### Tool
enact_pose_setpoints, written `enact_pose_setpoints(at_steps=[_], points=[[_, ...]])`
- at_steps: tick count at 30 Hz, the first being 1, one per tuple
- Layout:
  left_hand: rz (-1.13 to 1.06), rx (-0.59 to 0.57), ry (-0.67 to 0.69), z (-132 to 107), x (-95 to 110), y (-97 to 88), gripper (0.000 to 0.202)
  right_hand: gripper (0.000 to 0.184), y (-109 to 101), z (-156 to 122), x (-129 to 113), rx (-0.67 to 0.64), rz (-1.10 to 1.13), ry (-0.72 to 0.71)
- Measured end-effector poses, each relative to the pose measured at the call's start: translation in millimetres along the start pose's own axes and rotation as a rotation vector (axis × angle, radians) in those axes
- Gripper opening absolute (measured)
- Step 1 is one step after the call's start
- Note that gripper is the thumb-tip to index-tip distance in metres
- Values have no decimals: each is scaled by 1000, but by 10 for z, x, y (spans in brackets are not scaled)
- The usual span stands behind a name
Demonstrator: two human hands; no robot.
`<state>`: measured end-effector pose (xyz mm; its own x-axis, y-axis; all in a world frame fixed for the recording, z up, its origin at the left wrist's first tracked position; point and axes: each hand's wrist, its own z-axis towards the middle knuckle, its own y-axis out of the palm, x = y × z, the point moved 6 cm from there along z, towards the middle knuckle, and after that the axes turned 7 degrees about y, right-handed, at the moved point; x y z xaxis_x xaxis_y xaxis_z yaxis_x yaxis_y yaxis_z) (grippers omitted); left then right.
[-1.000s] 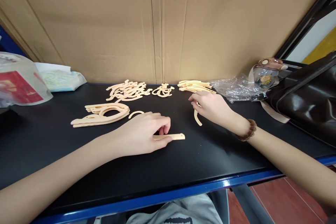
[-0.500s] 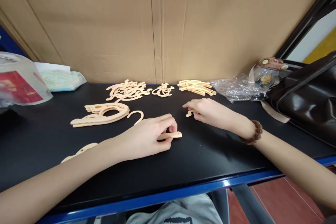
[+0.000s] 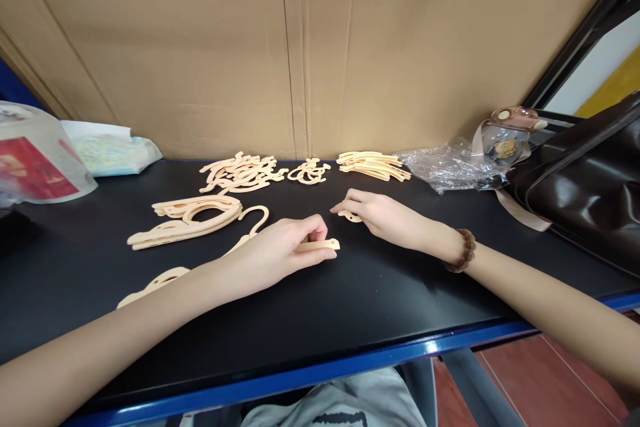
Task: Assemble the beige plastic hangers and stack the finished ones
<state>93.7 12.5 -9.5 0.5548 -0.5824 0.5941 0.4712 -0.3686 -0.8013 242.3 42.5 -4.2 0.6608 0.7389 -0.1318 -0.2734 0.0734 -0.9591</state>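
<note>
My left hand point(image 3: 280, 243) is closed around a flat beige bar point(image 3: 323, 245), whose holed end sticks out past my thumb and fingertips. Just to its right, my right hand point(image 3: 383, 213) pinches a small beige piece with a hole point(image 3: 349, 216), mostly covered by my fingers. A beige hanger hook point(image 3: 257, 213) rises beside my left knuckles, its lower part running under my hand. Past my left forearm shows a curved beige hanger part point(image 3: 155, 285); whether it joins the hook is hidden. Several beige hangers point(image 3: 173, 232) lie stacked farther left.
Along the cardboard wall point(image 3: 200, 47) lie piles of curved beige pieces point(image 3: 243, 172), hooks point(image 3: 309, 172) and thin bars point(image 3: 375, 165). Clear plastic wrapping point(image 3: 450, 165), a small clear bottle point(image 3: 505, 143) and a dark bag point(image 3: 585, 180) stand right. A tissue pack point(image 3: 113, 152) and a plastic container point(image 3: 45, 153) are left.
My right hand has moved left with the small piece, closer to the bar. My left hand has shifted slightly left and up with the bar, and more of the hanger under it shows.
</note>
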Motion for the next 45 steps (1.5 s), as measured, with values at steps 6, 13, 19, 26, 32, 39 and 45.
enact_pose_setpoints(at_steps=[6, 13, 19, 26, 32, 39, 45], points=[[-9, 31, -34, -22, -23, -9, 35, 20, -71, -4, -65, 68, 271, 101], [58, 86, 25, -16, 58, -46, 31, 15, -121, -20, -217, -52, 771, 140], [115, 154, 56, -40, 125, -104, 30, 11, -124, -6, -251, -133, 1034, 114], [130, 160, 52, -51, 137, -92, 30, 22, -35, -4, -125, -257, 1171, 159], [141, 171, 46, -61, 143, -49, 26, 27, 44, -10, -68, -268, 1239, 230], [143, 197, 73, -90, 127, -9, 26, 27, 43, -13, -76, -250, 1234, 247], [101, 146, 85, -30, 198, 8, 23, 25, 95, -29, -223, -285, 1054, 273]])
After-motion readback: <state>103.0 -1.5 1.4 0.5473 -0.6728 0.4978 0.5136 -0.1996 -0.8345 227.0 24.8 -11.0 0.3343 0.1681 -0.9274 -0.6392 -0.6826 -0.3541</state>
